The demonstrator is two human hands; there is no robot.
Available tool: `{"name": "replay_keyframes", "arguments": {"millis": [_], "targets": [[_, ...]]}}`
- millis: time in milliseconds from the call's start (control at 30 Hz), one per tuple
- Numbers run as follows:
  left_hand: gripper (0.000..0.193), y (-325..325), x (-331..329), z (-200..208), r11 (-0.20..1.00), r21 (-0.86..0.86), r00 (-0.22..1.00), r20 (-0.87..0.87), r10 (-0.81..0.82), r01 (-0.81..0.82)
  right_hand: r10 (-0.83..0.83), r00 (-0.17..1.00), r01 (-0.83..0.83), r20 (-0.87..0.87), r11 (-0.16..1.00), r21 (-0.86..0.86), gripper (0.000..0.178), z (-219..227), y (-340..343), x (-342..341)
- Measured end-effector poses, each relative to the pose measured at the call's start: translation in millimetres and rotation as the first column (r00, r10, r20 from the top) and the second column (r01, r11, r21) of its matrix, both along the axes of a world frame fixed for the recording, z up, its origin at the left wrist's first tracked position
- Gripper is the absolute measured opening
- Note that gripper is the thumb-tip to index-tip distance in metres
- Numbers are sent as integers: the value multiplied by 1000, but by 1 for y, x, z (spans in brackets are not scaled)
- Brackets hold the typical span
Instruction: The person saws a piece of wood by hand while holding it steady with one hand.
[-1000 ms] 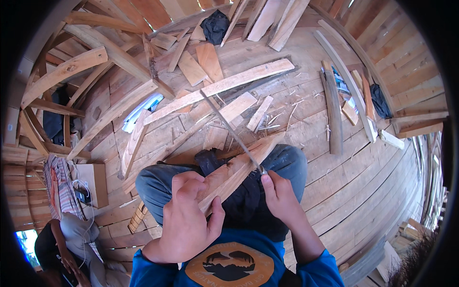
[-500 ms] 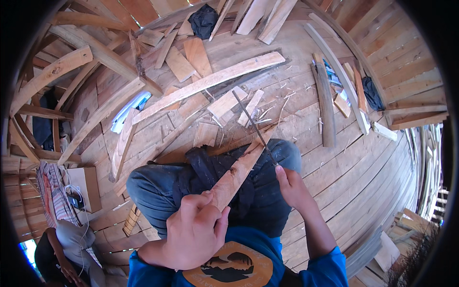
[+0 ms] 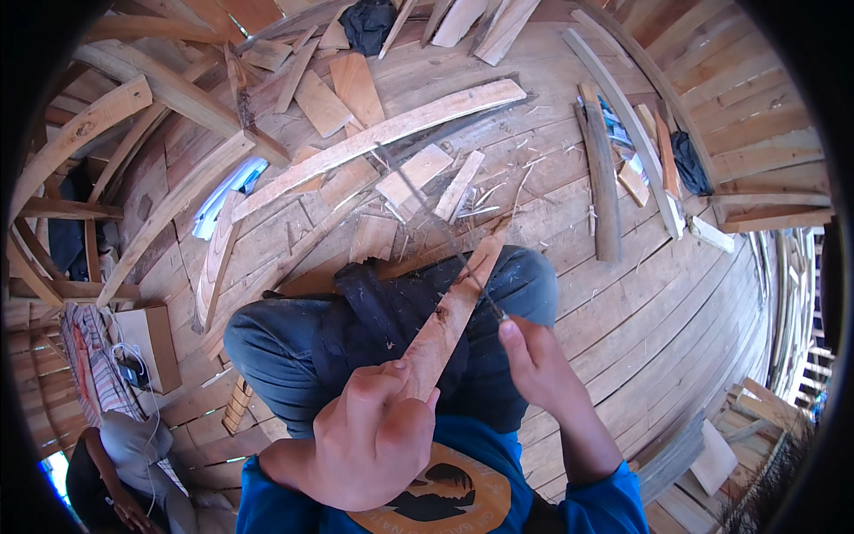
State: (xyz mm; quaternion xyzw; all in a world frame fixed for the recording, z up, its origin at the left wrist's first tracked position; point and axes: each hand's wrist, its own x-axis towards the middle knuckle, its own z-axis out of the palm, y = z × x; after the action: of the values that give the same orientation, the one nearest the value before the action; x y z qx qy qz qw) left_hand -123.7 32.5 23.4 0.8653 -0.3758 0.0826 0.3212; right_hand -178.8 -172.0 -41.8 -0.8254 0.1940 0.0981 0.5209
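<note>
My left hand (image 3: 369, 436) is closed round the near end of a tapered wooden piece (image 3: 443, 327), which slants away over my lap with its narrow end pointing far right. Dark knots mark its face. The fingers of my right hand (image 3: 544, 369) wrap the handle of a long, thin, dark-bladed knife (image 3: 491, 304). Its blade is blurred and crosses the wooden piece toward the far left, near the narrow end. Whether the edge is biting into the wood cannot be made out. Beneath the piece, a dark cloth (image 3: 378, 307) lies across my jeans.
Beyond my knees, a long curved plank (image 3: 391, 129), short offcuts (image 3: 414, 182) and shavings lie on the board floor (image 3: 640, 356). Curved timber frames (image 3: 173, 218) rise at left. A post (image 3: 603, 191) lies at right. Another person (image 3: 133, 454) sits lower left beside a cardboard box (image 3: 147, 343).
The knife has moved nearer along the wooden piece, its tip swinging left. My right hand has come slightly down and left. The whole view has shifted a little.
</note>
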Motion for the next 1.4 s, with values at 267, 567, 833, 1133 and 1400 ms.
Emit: {"name": "replay_keyframes", "arguments": {"millis": [267,567,833,1133,1400], "targets": [[47,11,5,-2,1000,10,999,-31,-11,11,-66,993,63,-97,997,-37,52,-53,-28,-2],[43,11,4,-2,999,11,998,-56,41,-40,-50,999,49,-13,994,-94,52,-45,-19,5],[39,10,-1,0,998,32,997,-64,53,-51,79,996,-82,47,995,56,50,-6,8,9],[38,11,1,-4,1000,-22,999,-33,12,-13,18,1000,-18,-5,993,-114,48,-18,2,9],[39,15,5,-3,998,31,995,-77,63,-61,-59,998,51,-22,965,-258,55,-61,-28,20]]}}
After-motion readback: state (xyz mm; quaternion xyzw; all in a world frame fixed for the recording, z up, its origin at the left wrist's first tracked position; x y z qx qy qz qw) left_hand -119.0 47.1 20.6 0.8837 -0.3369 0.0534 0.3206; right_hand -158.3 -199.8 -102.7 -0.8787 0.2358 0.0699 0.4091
